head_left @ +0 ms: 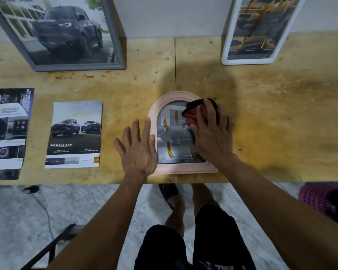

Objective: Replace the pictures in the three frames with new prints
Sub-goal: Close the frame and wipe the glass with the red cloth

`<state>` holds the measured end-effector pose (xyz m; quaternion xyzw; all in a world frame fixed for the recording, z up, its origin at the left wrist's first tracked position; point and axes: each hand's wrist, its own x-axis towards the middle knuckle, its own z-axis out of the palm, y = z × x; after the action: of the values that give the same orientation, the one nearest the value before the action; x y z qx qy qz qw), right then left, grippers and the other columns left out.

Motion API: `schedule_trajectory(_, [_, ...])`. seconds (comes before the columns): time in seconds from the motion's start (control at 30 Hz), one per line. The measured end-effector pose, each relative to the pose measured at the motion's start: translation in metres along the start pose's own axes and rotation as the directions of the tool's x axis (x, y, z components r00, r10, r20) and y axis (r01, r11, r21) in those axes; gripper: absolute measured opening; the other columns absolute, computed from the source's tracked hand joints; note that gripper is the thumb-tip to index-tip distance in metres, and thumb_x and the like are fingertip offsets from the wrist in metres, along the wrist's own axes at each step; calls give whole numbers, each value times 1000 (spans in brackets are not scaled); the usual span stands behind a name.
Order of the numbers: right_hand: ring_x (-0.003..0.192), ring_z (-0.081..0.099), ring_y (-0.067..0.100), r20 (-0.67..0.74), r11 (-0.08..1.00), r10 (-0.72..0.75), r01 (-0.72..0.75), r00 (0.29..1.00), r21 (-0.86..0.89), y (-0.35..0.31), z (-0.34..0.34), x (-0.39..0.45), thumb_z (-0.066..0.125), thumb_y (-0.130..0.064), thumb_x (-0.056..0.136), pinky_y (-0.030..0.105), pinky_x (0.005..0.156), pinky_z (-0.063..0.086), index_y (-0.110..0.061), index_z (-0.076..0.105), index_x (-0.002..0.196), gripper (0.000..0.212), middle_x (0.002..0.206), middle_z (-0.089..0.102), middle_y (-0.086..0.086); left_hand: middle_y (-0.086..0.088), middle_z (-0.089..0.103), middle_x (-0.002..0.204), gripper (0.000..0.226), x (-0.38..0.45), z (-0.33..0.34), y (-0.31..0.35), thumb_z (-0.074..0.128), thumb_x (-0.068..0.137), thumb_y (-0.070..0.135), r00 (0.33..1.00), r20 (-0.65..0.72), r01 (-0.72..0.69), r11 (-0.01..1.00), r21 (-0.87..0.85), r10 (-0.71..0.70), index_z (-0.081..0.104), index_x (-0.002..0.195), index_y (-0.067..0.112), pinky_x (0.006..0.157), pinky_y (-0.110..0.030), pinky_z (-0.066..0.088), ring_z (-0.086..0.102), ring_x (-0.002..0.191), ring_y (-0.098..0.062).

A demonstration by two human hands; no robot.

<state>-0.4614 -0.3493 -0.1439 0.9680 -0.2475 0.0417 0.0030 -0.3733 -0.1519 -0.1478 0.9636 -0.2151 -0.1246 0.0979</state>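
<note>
1. Two loose prints [74,134] lie flat on the table [271,117], far left.
2. Left hand [138,148], fingers straight and spread, presses the pink frame's [172,96] left edge.
3. Right hand [211,131] holds a red cloth [193,112] against its glass.
4. Grey frame [70,66] and white frame [248,60] lean on the wall.

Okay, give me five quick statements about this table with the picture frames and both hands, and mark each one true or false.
1. The right hand presses a red and black cloth on the pink arched frame. True.
2. The left hand grips a loose print. False: it lies flat and open at the arched frame's left edge.
3. The grey frame lies flat on the table. False: it leans against the wall.
4. The white frame shows a yellow vehicle. True.
5. The Double Cab print sits inside a frame. False: it lies loose on the table.
</note>
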Motion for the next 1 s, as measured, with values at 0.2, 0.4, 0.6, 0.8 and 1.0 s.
schedule_trajectory(0.2, [124, 33, 32, -53, 999, -48, 47, 997, -19, -12, 19, 10, 44, -33, 98, 43, 93, 32, -9, 50, 136, 45, 140, 49, 6, 2, 10, 167, 51, 2, 3, -2, 11, 105, 50, 998, 22, 54, 998, -27, -53, 3, 156, 48, 117, -65, 1, 7, 151, -31])
schedule_trajectory(0.4, [115, 37, 29, -70, 994, -74, 79, 995, 77, -33, 22, 33, 54, -22, 94, 40, 85, 38, -11, 55, 129, 36, 133, 54, 4, 5, 4, 168, 52, 2, 3, -2, 12, 105, 51, 997, 52, 65, 996, -55, -62, -2, 155, 51, 116, -65, -4, 1, 153, -29])
schedule_trajectory(0.6, [114, 43, 31, -64, 965, -99, 111, 993, 236, -45, 21, 37, 46, -26, 96, 41, 85, 39, -9, 57, 129, 39, 135, 53, 5, 6, 6, 168, 51, 2, 3, -2, 15, 106, 50, 997, 39, 75, 995, -69, -72, 1, 154, 53, 116, -65, -3, 2, 153, -29])
schedule_trajectory(0.8, [113, 46, 31, -21, 942, -199, 198, 980, 272, -58, 16, 30, 59, -20, 89, 42, 85, 42, -11, 59, 126, 37, 133, 54, 5, 7, 3, 168, 50, 2, 5, -1, 16, 106, 49, 996, 41, 86, 993, -79, -83, -1, 153, 55, 117, -64, -4, 0, 153, -27])
schedule_trajectory(1.0, [114, 48, 30, 37, 933, -215, 194, 976, 304, -75, 13, -3, 51, -23, 97, 40, 85, 43, -15, 58, 128, 32, 136, 52, 2, 8, 3, 168, 49, 3, 6, -1, 13, 106, 50, 995, 47, 96, 992, -87, -92, -2, 152, 56, 117, -64, -5, -2, 153, -26])
